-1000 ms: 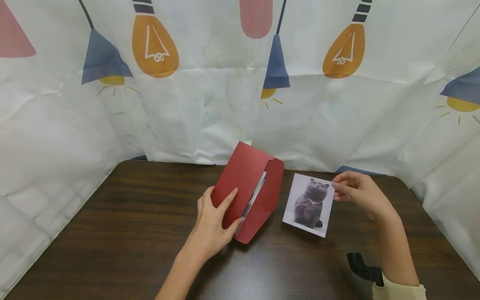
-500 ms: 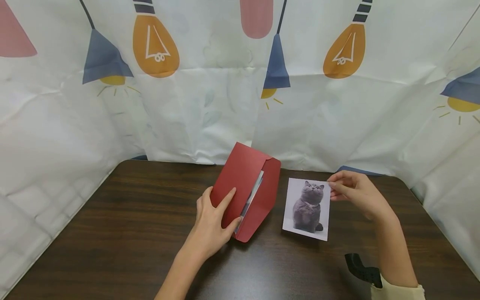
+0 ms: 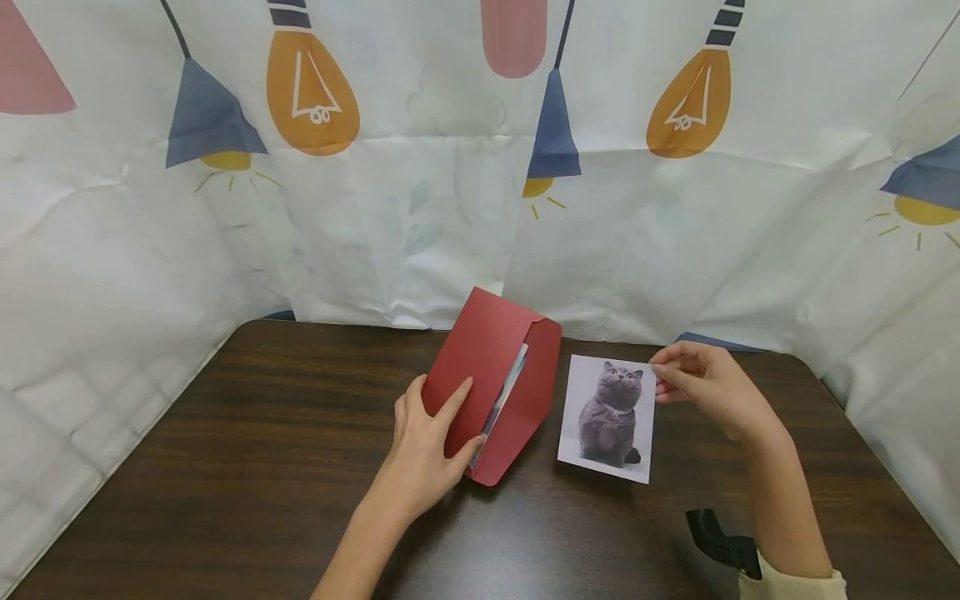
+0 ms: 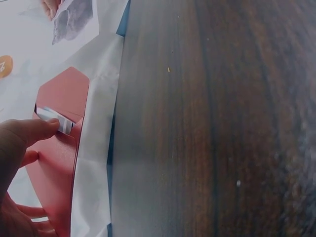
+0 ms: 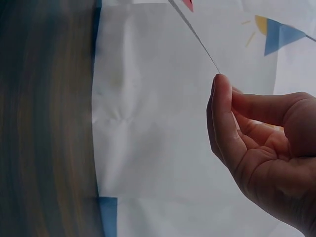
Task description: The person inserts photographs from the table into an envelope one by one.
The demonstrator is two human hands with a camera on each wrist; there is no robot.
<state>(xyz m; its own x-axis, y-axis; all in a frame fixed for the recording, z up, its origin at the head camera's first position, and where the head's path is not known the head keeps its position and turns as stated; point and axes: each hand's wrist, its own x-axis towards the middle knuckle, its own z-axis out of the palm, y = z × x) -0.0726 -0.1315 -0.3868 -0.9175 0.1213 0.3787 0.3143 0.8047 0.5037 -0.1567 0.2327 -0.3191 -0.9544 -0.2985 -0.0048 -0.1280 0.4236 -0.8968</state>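
A red envelope (image 3: pixel 480 358) is tilted up in my left hand (image 3: pixel 423 446), its flap open toward the right. Fingers spread over its front while the thumb lies at the opening, as the left wrist view shows. White-edged cards or papers (image 4: pixel 63 122) poke out of that opening. To the right, my right hand (image 3: pixel 705 383) pinches the top right corner of a photo of a grey cat (image 3: pixel 609 417) between thumb and fingertips. The photo faces me, apart from the envelope. In the right wrist view the photo shows only as a thin edge (image 5: pixel 200 42).
Both hands are above a dark wood-grain table (image 3: pixel 225 467). Behind its far edge hangs a white cloth (image 3: pixel 337 242) printed with lamps and bulbs. A black curved piece (image 3: pixel 720 542) sits at my right wrist, by the pale sleeve (image 3: pixel 795 583).
The cat photo has moved slightly left toward the envelope and turned more upright, along with my right hand. The envelope has shifted a little left; my left hand keeps its grip.
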